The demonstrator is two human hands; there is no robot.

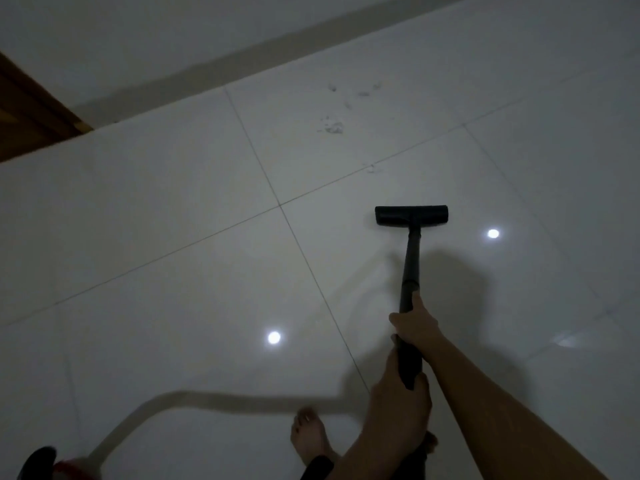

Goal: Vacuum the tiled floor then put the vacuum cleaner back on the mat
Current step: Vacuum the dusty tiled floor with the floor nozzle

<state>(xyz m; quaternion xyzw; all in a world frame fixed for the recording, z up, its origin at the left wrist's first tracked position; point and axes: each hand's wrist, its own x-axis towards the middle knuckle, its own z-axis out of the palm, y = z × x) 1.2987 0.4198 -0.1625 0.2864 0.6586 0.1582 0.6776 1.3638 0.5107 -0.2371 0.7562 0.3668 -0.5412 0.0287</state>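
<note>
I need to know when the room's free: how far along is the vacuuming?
Near tiles of the glossy white tiled floor look clean. In hand: the right hand and left hand grip the black vacuum wand, its flat black floor head on a tile. Left: grey dust patches lie beyond the head, near the wall; the return to the mat remains, and no mat shows.

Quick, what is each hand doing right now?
Left hand: closed, gripping the vacuum tube near its top end.
Right hand: closed, gripping the same tube further down.
</note>
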